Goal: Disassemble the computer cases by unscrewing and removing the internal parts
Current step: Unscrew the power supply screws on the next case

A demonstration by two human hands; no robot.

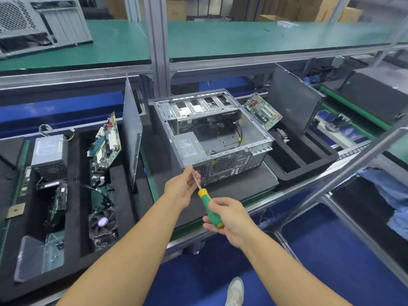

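Now, head view. The open computer case (212, 138) lies on its side on a dark mat at the middle of the bench, its rear panel facing you.
- In the case: one power supply (187, 146) in the near-left corner, loose cables at the back, a drive cage along the far edge.
- Your right hand (229, 219) is wrapped round the green-and-yellow handle of the screwdriver (205, 199).
- Your left hand (181, 191) pinches the shaft near the tip between thumb and fingers. The tip sits at the case's near-left rear corner, just beside the power supply.
- Left foam tray (75, 195) holds a second power supply (49, 155), a motherboard on edge (106, 142), a cooler fan (102, 226), a clear plastic box (37, 255) and a side panel (132, 138) standing upright at its right edge.
- Right foam tray (309, 171) holds a tilted motherboard (262, 111) and a dark side panel (293, 100) leaning at the back.
- Upper green shelf, far left: another case (39, 21).

Count: two cases, two power supplies, two motherboards, two side panels, two foam trays, one screwdriver.
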